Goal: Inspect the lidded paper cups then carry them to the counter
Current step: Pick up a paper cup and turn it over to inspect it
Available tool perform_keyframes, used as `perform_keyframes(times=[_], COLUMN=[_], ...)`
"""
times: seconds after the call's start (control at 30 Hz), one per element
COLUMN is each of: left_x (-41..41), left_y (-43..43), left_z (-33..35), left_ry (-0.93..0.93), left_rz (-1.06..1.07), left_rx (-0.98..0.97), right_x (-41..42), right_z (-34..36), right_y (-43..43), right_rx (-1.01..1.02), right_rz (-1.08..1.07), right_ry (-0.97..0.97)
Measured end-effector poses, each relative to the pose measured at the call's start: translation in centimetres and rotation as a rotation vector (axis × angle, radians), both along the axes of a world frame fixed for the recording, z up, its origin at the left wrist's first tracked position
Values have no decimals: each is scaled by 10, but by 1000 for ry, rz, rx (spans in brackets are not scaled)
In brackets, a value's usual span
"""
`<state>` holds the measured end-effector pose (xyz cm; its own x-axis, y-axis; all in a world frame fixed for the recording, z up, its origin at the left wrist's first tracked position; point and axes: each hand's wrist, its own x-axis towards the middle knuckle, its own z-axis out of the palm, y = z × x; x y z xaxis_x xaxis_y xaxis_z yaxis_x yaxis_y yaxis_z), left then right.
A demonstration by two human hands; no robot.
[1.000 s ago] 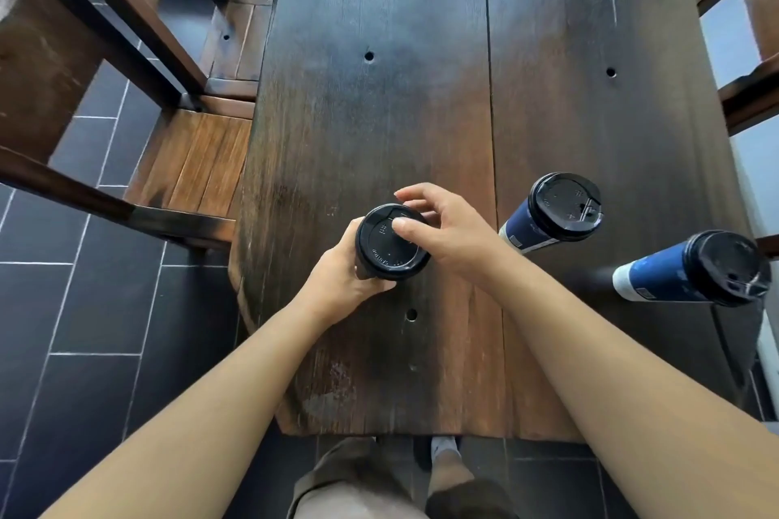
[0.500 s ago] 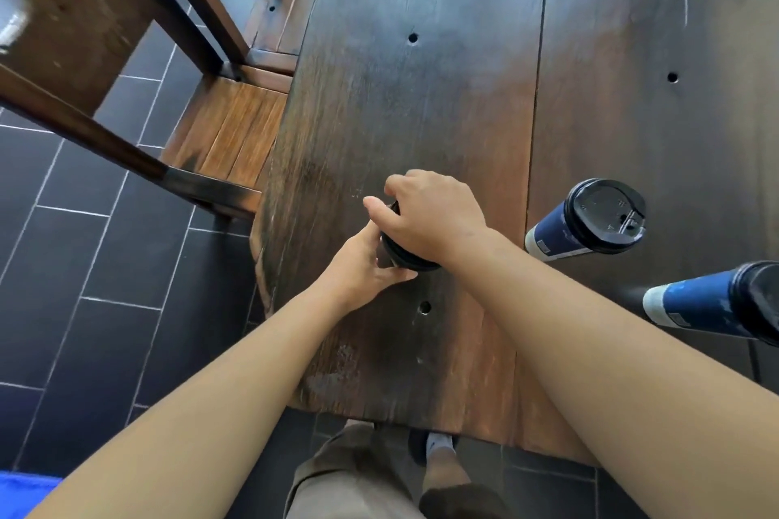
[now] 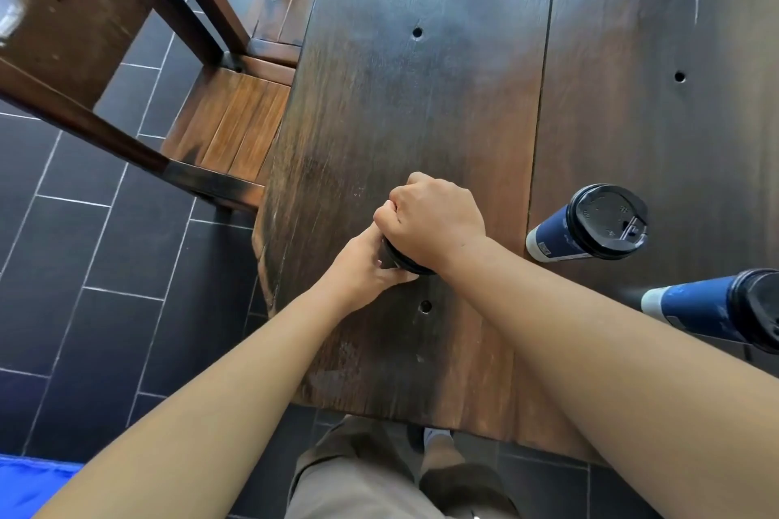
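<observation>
On the table (image 3: 421,105), both hands grip the upright cup (image 3: 400,259).

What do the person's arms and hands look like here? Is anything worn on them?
Both forearms are bare to the frame's edge: no sleeves show. The left hand and right hand carry no gloves, and no watch, bracelet or ring is visible. The fingers are mostly hidden from this view, so rings cannot be fully ruled out.

Under your grip the desk (image 3: 421,105) is dark, worn wood with a dull sheen. Right of it, two cups (image 3: 556,234) look like matt blue paper, lids (image 3: 607,219) black plastic.
</observation>
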<state>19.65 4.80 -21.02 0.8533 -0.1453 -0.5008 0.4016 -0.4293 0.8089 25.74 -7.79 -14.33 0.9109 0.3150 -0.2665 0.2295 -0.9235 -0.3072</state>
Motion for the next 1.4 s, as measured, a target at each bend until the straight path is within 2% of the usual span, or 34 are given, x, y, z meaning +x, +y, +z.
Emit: perform_keyframes(times=[0.6,0.8,0.9,1.03,1.13,1.4], left_x=[-3,-15,-25,-31,-29,-15], left_y=[-2,-2,-2,-9,-14,-15], left_z=[6,26,43,68,96,187], left_ry=[-46,-78,-113,-141,-157,-264], left_rz=[5,-94,-120,-38,-8,38], left_rx=[11,-35,-52,-88,-158,-298], right_x=[-2,-17,-21,-23,-24,-28], right_z=[-2,11,31,66,95,173], right_y=[-3,-20,-32,-50,-62,-80], right_rx=[39,121,341,760,1017,1020], right_rz=[-38,-91,-192,-463,-503,-283], right_ry=[-21,3,30,139,222,228])
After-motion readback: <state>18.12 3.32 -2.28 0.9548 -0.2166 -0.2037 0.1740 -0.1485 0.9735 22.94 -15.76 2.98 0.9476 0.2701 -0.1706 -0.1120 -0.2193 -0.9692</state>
